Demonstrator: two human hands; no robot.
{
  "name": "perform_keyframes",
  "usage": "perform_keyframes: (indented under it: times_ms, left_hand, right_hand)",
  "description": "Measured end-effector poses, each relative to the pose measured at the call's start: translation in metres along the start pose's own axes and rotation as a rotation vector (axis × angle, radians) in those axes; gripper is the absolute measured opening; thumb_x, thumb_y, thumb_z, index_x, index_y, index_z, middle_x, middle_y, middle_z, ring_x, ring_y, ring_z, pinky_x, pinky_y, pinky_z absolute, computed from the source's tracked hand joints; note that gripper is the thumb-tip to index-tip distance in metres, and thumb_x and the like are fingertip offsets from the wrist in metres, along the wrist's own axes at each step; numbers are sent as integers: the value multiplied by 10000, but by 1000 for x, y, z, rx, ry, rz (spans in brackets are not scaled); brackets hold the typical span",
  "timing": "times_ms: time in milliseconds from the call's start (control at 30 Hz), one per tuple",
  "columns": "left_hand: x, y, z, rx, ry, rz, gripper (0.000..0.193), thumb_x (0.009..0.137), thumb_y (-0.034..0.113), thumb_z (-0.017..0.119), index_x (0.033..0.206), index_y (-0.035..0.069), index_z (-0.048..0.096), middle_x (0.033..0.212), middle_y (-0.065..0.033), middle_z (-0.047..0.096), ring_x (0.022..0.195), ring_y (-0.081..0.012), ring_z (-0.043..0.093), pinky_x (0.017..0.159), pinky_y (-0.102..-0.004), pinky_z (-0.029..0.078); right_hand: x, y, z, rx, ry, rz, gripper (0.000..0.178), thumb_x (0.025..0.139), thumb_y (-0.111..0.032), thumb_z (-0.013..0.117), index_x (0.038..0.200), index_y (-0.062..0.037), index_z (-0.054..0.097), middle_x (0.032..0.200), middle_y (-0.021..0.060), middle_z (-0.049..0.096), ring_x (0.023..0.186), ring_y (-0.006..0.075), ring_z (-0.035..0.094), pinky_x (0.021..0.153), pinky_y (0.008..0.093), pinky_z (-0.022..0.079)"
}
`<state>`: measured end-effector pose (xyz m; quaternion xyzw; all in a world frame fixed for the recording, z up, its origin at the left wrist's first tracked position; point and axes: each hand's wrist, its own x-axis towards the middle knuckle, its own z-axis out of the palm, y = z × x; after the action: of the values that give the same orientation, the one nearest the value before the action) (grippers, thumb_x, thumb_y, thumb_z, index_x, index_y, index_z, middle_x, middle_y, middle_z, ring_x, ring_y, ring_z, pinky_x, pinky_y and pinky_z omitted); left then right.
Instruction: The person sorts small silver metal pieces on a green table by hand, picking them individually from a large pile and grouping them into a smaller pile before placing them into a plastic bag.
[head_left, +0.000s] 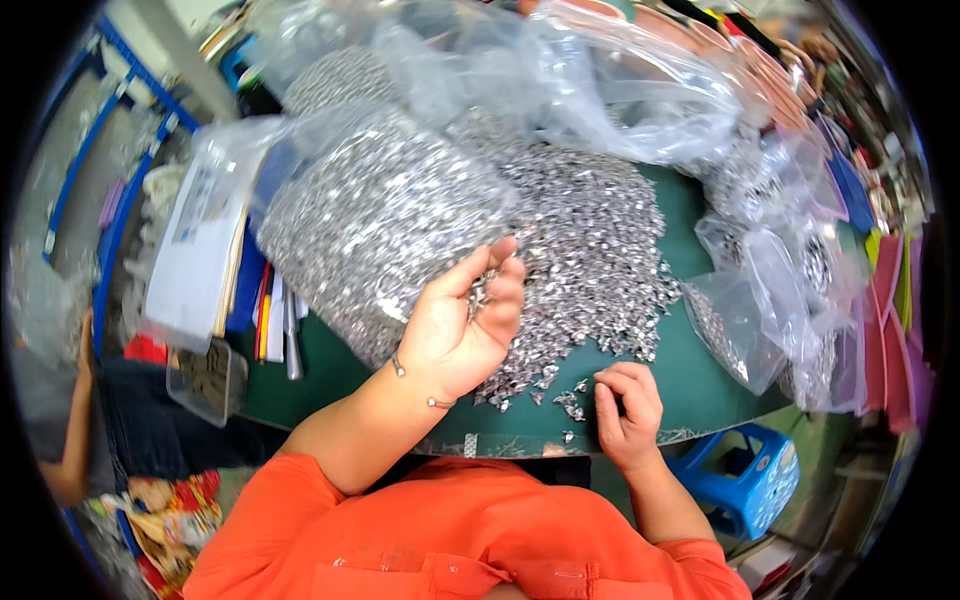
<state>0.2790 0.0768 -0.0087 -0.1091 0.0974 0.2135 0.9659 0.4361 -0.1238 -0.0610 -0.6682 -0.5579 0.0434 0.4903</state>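
Note:
A wide heap of small silvery metal pieces [590, 220] covers the middle of the green table [450, 437]. Over the heap's near left part is my left hand [465, 335], palm turned up and fingers curled round a few of these metal pieces [478, 293]. Close beside that hand lies a large clear plastic bag [385, 220] full of the same kind of pieces. My right hand [628, 412] rests at the table's near edge with its fingers curled in; whatever they hold is hidden. A few loose pieces [570, 405] lie just left of it.
More clear bags [790, 300] stand at the right, others [620, 90] at the back. Papers and folders [205, 235], pens [265, 320] and a clear plastic box [207, 378] sit at the left. A blue stool [740, 480] is below right. Another person's arm [78, 420] shows far left.

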Motion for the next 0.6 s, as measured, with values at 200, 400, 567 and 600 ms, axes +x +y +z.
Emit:
perform_keyframes:
  times_ms: [200,400,567,600]
  left_hand:
    - [60,-17,44,323,47,-16,189,1048,227,486,1075,54,559,960,-82,548,702,-118,489,524,-229,374]
    - [165,-29,116,496,101,289,486,1043,197,447,1439,-17,263,1337,-227,391,1073,-266,518,871,-340,506]
    - [220,-7,141,711,93,244,606,1010,264,494,1441,-49,206,1482,-243,228,1318,-366,342,1136,-542,306]
    - [220,-5,137,753,110,267,697,1012,263,491,1479,-73,99,1549,-268,86,1412,-397,209,1174,-549,238]
  right_hand:
    - [-5,2,-1,70,104,40,145,812,42,702,951,11,681,928,147,643,826,287,638,718,343,524]
    - [-8,2,-5,96,123,59,151,799,44,711,941,2,679,926,144,646,830,292,636,723,351,522]
    - [-7,4,-6,117,111,74,151,799,42,709,940,-3,679,925,140,648,828,294,634,724,357,518]
    - [-7,5,-6,114,110,71,149,798,41,709,938,-3,680,925,141,647,828,295,634,723,357,518]
